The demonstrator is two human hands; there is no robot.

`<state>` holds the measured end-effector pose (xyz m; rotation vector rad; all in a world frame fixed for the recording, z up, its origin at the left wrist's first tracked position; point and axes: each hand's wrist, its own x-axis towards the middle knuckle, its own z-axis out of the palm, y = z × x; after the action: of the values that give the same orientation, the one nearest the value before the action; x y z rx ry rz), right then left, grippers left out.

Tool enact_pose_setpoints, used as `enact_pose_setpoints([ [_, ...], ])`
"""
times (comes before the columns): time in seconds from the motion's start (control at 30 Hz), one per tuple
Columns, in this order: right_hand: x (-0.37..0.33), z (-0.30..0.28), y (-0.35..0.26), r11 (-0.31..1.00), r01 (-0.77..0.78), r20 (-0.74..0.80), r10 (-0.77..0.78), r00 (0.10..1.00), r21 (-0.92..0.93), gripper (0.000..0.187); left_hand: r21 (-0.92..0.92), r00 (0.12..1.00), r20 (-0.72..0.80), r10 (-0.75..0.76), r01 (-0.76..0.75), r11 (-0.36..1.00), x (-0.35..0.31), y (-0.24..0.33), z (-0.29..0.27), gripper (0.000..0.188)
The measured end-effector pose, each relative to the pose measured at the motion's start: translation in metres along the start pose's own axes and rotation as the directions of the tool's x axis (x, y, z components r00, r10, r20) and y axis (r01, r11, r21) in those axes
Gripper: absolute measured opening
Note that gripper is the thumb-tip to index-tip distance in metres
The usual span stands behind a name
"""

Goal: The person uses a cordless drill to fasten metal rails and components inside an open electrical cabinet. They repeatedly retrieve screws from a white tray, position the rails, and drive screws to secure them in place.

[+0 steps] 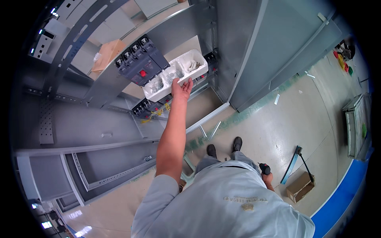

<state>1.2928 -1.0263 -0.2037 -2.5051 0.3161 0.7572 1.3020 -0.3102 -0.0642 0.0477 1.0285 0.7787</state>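
Note:
My left hand (181,90) reaches up to the near side of a white compartment tray (158,94), thumb and fingers closed at its rim. Small metal screws (174,75) lie in the tray, with paler small parts (193,66) in its right compartment. A large dark-grey circuit breaker (143,63) with a red button sits just left of and behind the tray. Low at my right side, my right hand (268,179) is wrapped round a black power driver (264,168); my body partly hides this hand.
A grey metal cabinet frame (95,119) surrounds the work, with a tall panel (248,51) on the right. More breakers with yellow wires (152,113) sit lower. Metal strips (214,130) lie by my feet. An open cardboard box (300,187) and a long blue-edged tool (291,164) are at right.

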Motion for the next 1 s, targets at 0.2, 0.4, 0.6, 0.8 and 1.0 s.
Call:
enact_pose_setpoints([
  [0.2, -0.01, 0.024, -0.007, 1.0, -0.002, 0.095, 0.001, 0.995, 0.02, 0.022, -0.006, 0.997, 0.066, -0.044, 0.044, 0.999, -0.01, 0.002, 0.004, 0.052],
  [0.4, -0.004, 0.046, -0.035, 0.988, 0.085, 0.066, -0.094, 0.993, 0.128, 0.023, 0.002, 0.985, 0.099, -0.14, 0.141, 0.99, -0.01, -0.01, 0.017, 0.036],
  [0.6, -0.004, 0.053, -0.041, 0.985, 0.117, 0.079, -0.127, 0.989, 0.124, 0.021, 0.137, 0.969, 0.133, -0.207, 0.189, 0.972, -0.014, -0.029, 0.041, 0.039],
  [0.8, 0.002, 0.051, -0.015, 0.993, 0.117, 0.088, -0.119, 0.989, 0.023, 0.021, 0.21, 0.96, 0.146, -0.241, 0.208, 0.955, -0.006, -0.039, 0.062, 0.031],
  [1.0, 0.004, 0.043, 0.016, 0.997, 0.034, 0.061, -0.038, 0.997, 0.066, 0.024, 0.097, 0.971, 0.119, -0.205, 0.195, 0.976, -0.006, -0.045, 0.067, 0.03],
])
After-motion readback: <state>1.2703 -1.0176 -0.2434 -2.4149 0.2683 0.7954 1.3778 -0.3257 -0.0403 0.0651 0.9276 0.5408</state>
